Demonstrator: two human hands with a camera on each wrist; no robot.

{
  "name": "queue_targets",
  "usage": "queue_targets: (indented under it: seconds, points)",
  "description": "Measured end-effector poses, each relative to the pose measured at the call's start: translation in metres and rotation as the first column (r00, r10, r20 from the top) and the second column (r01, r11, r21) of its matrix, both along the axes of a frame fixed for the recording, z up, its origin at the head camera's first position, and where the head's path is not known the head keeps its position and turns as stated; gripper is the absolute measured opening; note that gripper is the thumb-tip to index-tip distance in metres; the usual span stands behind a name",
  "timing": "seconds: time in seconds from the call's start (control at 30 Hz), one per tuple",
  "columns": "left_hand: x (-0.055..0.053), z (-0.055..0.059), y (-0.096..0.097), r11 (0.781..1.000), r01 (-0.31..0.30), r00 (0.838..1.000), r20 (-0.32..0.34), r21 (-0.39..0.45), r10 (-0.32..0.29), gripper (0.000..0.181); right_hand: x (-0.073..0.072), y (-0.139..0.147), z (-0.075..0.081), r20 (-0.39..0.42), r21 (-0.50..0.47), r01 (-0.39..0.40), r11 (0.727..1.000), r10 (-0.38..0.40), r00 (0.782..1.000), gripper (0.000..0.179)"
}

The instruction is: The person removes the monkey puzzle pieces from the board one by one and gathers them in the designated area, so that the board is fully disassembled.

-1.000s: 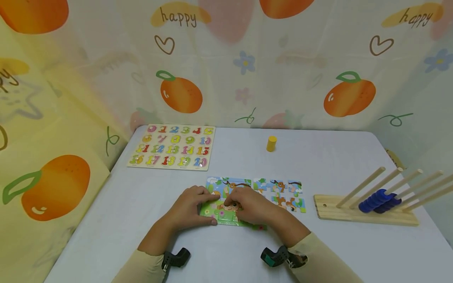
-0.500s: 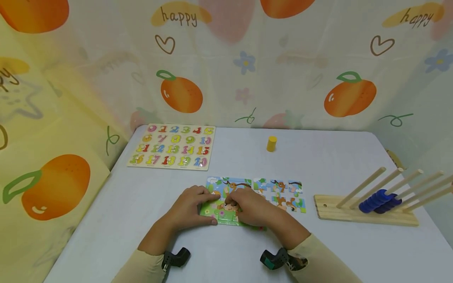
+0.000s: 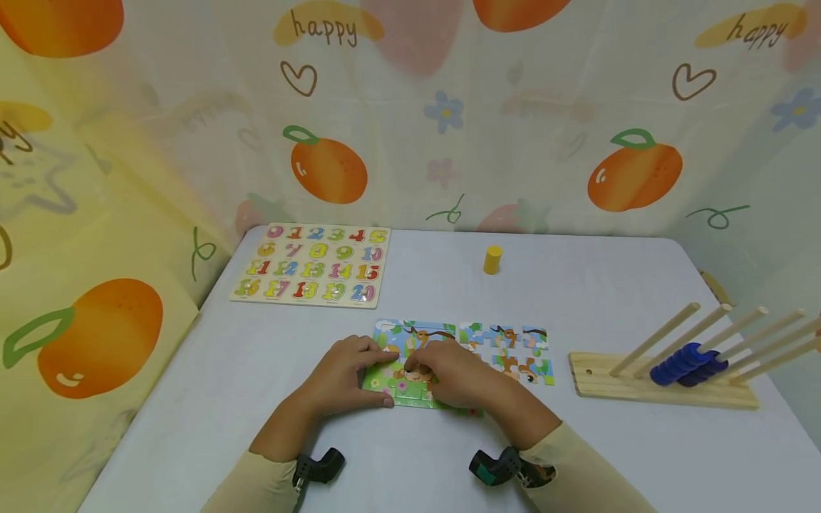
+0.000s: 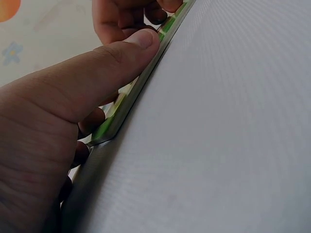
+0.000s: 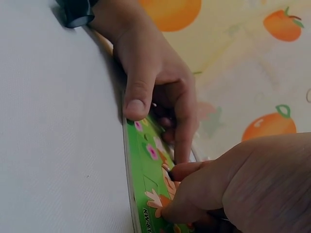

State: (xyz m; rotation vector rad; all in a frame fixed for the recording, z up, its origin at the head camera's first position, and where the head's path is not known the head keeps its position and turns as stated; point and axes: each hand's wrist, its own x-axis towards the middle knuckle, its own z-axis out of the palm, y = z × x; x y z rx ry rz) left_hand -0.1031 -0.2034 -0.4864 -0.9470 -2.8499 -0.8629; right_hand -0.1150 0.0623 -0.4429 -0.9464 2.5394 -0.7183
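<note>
A jigsaw puzzle board (image 3: 400, 393) with a green meadow and cartoon animals lies flat on the table. My left hand (image 3: 343, 377) holds its left side, the thumb along the near edge and the index finger reaching over the top; in the left wrist view the other fingers curl at the corner. My right hand (image 3: 458, 374) is over the board's right half. Its thumb and index finger pinch a puzzle piece (image 5: 167, 182) with part of an animal on it, down at the board's surface; fingers cover much of this piece.
Several loose puzzle pieces (image 3: 527, 356) lie right of the board. A number board (image 3: 311, 267) is at the far left, with a yellow cylinder (image 3: 492, 260) at the back. At right stands a wooden peg rack (image 3: 661, 385) with blue rings (image 3: 686, 365).
My right fingers have shifted slightly over the board, and the piece between them has turned or settled a little lower. My left hand has stayed in place.
</note>
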Motion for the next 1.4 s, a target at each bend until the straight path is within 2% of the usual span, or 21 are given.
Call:
queue_targets:
  seconds: [0.23,0.57,0.83,1.03,1.17,1.4]
  points:
    - [-0.0008,0.0007,0.0006,1.0,0.002,1.0,0.0,0.001,-0.002,0.073,0.0001,-0.0022,0.0009,0.009,0.023,0.026,0.999,-0.026,1.0,0.047]
    - [-0.0004,-0.0009,-0.0001,1.0,0.001,1.0,-0.006,0.005,-0.001,0.074,-0.0019,-0.0026,0.0015,0.034,0.009,0.014,1.0,-0.014,0.999,0.045]
    - [0.0007,-0.0016,-0.0016,1.0,-0.013,1.0,-0.002,-0.009,0.013,0.074,-0.0009,0.0005,-0.005,-0.038,-0.047,-0.027,0.999,0.025,0.999,0.037]
    - [0.0022,0.0001,-0.0009,1.0,-0.015,1.0,0.015,-0.01,0.015,0.074,-0.0007,0.0021,-0.0062,-0.041,-0.053,-0.035,0.998,0.033,0.999,0.036]
    - [0.002,0.0007,-0.0003,1.0,-0.012,1.0,0.013,-0.009,0.012,0.074,-0.0007,0.0027,-0.005,-0.041,-0.057,-0.037,0.998,0.035,0.999,0.03]
    - [0.0006,0.0009,0.0004,1.0,-0.009,1.0,0.017,-0.012,0.009,0.073,-0.0001,0.0029,-0.0049,-0.083,-0.093,-0.042,0.995,0.034,0.996,0.007]
